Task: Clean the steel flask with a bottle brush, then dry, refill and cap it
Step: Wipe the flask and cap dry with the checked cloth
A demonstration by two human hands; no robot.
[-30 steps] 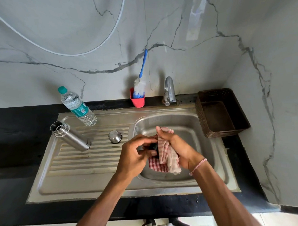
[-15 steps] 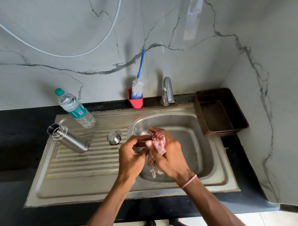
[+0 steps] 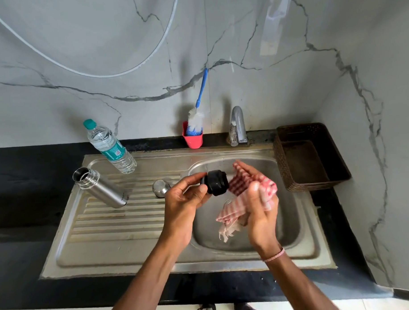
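Observation:
My left hand (image 3: 184,202) pinches a black inner stopper (image 3: 215,182) over the sink basin (image 3: 289,223). Beside it, my right hand (image 3: 258,199) holds a red-and-white checked cloth (image 3: 235,210), which hangs from the palm. The uncapped steel flask (image 3: 100,187) stands on the ribbed drainboard at the left. Its steel cap (image 3: 161,187) sits on the drainboard just left of my left hand. A blue-handled bottle brush (image 3: 196,120) stands in a red cup (image 3: 193,140) at the back wall. A plastic water bottle (image 3: 110,147) with a teal cap stands behind the flask.
A chrome tap (image 3: 237,126) rises behind the basin. A brown plastic basket (image 3: 312,155) sits on the black counter at the right. A white hose curves across the marble wall above.
The hands were together, rubbing the stopper inside the cloth. Now the cloth has come off to the right and the black stopper is bare in my left hand.

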